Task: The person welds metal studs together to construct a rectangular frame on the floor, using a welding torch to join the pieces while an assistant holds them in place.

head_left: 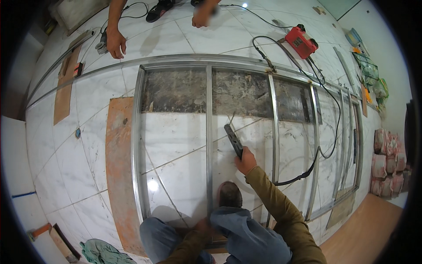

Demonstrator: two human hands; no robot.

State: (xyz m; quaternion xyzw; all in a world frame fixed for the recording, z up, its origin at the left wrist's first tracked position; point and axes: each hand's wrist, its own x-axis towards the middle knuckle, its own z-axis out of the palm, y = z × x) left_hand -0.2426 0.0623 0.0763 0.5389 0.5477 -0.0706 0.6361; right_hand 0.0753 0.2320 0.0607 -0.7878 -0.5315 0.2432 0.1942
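Tiled floor [94, 163], big steel frame [209, 141] flat on it, and my guess is a welding step with no joint being worked; next move probably calls for lining up on one. Pinkish bags [386, 163] stacked at right (contents? can't tell), red welding machine [300, 43] beyond the frame. Left hand [203, 225] is mostly hidden, grip unclear. Right hand [246, 161] has fingers curled tight round the electrode holder [233, 140], above the frame's middle, thin rod [231, 118] at its tip.

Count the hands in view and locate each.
4: the right hand, gripping a dark tool; the left hand, dim at bottom centre; a co-worker's hand at upper left and their other hand at top centre.
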